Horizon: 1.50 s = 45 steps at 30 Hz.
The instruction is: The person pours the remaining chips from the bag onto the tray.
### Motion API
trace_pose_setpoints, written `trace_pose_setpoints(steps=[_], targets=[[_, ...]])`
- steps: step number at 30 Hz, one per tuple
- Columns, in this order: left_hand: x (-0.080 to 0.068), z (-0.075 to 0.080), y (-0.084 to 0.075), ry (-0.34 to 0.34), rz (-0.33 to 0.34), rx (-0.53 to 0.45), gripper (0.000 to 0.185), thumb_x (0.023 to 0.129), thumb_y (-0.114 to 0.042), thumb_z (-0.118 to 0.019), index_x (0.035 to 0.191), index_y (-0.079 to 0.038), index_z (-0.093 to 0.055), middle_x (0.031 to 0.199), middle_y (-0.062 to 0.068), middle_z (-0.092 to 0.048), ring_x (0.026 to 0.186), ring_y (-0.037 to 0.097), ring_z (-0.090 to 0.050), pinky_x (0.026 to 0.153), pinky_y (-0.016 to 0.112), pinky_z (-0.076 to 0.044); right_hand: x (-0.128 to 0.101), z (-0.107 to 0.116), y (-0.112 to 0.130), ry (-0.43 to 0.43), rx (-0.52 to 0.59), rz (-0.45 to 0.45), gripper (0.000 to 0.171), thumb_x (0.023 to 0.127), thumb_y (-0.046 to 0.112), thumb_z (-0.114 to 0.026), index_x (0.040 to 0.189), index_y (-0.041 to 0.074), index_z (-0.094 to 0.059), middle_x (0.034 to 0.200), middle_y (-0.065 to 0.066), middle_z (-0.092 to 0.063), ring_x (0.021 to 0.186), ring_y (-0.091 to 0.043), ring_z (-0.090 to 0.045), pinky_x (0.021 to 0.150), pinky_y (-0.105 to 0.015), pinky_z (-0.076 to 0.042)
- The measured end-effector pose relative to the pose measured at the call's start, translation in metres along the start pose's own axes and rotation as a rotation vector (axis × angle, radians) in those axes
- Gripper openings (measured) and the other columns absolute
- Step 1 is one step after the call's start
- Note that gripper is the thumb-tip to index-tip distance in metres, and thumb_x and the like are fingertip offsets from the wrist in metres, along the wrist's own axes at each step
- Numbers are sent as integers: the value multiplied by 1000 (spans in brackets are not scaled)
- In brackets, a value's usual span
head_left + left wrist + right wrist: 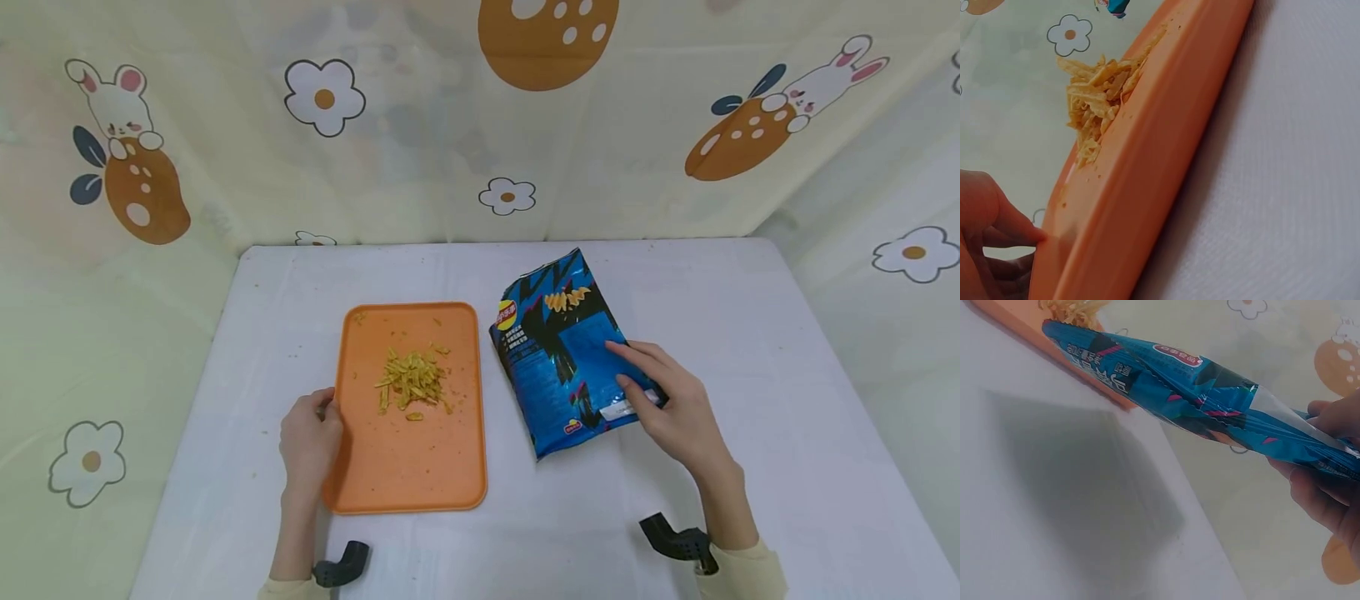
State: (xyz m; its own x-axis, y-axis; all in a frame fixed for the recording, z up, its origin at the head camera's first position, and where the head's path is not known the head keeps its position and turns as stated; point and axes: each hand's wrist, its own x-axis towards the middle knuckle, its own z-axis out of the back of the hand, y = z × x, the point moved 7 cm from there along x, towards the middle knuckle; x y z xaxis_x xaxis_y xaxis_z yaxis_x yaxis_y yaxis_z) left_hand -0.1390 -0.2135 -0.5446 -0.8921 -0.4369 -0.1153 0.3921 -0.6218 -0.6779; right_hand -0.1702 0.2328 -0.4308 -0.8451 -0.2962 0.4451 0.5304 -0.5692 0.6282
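The left hand (310, 440) grips the left edge of the orange tray (408, 475), its thumb curled over the rim and the other fingers tucked beneath. The tray sits flat on the white table (750, 333) and carries a small heap of yellow snack sticks (411, 379) in its middle (crumbs lie scattered around them). Just right of the tray, close but apart, lies the blue snack bag (558, 342). The right hand (671, 408) holds the bag's near right corner, fingers spread on top and the thumb underneath, lifting that end off the table
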Motion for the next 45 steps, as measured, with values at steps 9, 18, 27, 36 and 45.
trace_pose_setpoints(steps=[9, 18, 27, 36, 45], targets=[[-1, -1, 1, 11, 18, 2, 33, 103, -8, -53, 131, 4, -66, 117, 25, -68, 98, 36, -66, 79, 50, -53, -16, 20, -10, -100, -70, -42, 59, 83, -20, -70, 136, 4, -66, 128, -17, -67, 117, 14, -53, 96, -2, -39], [0, 1, -2, 20, 24, 12, 33, 104, -8, -51, 131, 4, -65, 118, 26, -66, 100, 37, -64, 83, 51, -53, -28, 42, -21, -135, -161, -73, 59, 80, -23, -69, 134, 1, -66, 125, -23, -66, 115, 20, -50, 90, 0, -40], [0, 0, -2, 36, 42, 8, 34, 104, -8, -50, 133, 4, -63, 120, 26, -66, 103, 39, -64, 85, 51, -53, -36, 57, -30, -159, -202, -125, 58, 82, -21, -69, 135, 4, -67, 127, -23, -66, 116, 22, -48, 91, 1, -37], [0, 2, 0, 19, 47, 11, 35, 104, -9, -50, 134, 4, -63, 122, 26, -66, 102, 38, -65, 84, 51, -53, -42, 73, -38, -140, -235, -180, 57, 85, -17, -68, 137, 7, -66, 129, -21, -66, 114, 24, -45, 87, 3, -36], [-1, 1, -2, 25, 62, 13, 35, 105, -9, -50, 134, 4, -63, 119, 25, -66, 100, 37, -63, 82, 48, -52, -37, 93, -39, -108, -331, -140, 56, 83, -17, -71, 134, 4, -67, 129, -20, -66, 98, 24, -43, 68, 2, -36]])
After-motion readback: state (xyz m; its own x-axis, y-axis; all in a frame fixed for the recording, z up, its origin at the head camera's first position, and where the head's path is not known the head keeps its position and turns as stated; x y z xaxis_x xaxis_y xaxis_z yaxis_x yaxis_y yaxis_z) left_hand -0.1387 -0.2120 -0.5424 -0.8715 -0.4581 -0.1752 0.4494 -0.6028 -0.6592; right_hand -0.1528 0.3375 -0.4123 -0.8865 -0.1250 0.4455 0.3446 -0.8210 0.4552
